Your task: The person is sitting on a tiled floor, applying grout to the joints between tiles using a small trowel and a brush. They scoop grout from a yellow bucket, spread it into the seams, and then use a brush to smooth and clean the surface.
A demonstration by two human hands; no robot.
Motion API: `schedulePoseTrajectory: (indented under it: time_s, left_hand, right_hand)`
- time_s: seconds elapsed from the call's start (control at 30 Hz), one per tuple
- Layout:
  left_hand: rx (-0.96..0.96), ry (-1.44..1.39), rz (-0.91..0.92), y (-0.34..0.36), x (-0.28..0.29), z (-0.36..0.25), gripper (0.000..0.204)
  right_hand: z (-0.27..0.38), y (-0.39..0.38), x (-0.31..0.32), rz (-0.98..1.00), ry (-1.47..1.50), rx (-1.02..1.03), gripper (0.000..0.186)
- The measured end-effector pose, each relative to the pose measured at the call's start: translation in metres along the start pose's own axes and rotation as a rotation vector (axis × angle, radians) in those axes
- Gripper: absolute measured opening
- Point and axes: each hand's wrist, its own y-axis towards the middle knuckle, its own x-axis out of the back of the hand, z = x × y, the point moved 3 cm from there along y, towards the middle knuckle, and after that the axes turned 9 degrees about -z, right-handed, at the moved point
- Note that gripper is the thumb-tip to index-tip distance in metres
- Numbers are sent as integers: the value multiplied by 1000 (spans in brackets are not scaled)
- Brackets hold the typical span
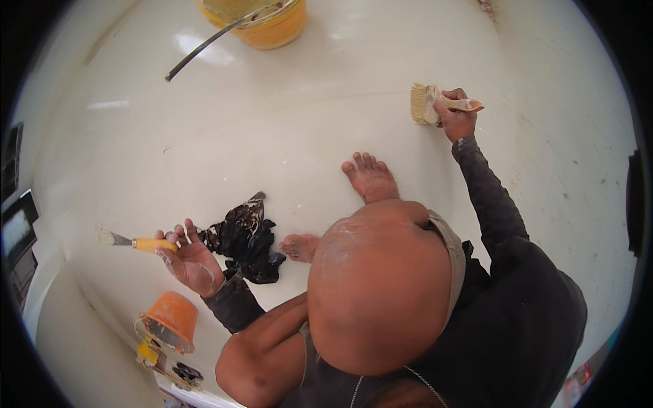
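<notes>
In my right hand [460, 121], held out at the upper right, is a wide paintbrush [423, 105] with pale bristles pointing left, close over the whitish floor [306, 122]. Its ferrule is smeared white, and the handle sticks out past my fingers. My left hand [194, 264] is turned palm up at the lower left. Between its thumb and fingers sits the yellow handle of a putty knife [153, 245], whose blade points left with pale paste on the tip. A crumpled black cloth [248, 238] lies on the floor beside my left hand.
At the top stands a yellow bucket [275, 32] with a dark rod [204, 49] leaning out of it. An orange bucket [173, 314] lies tilted at the lower left, near a small yellow item [147, 353]. My bare feet [371, 178] and bent knees occupy the middle.
</notes>
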Motion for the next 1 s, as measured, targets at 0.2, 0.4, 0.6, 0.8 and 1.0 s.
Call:
schedulePoseTrajectory:
  time_s: [0.2, 0.4, 0.6, 0.8, 1.0]
  left_hand:
    - [-33, -15, 16, -29, -13, -7, 42]
    - [-110, -15, 21, -86, 19, -32, 44]
    - [-117, -71, -65, -75, 5, -83, 47]
    - [-89, -99, -17, -108, -47, -114, 50]
    - [-172, -16, -128, -57, 62, -200, 49]
  right_hand:
    - [-65, 23, 78, -87, -106, -83, 22]
    - [-63, -29, 208, -470, -485, 132, 23]
    - [0, -91, 209, -347, -354, 52, 20]
    - [59, -106, 151, -72, 167, 253, 21]
    - [83, -177, 115, -85, 56, -39, 20]
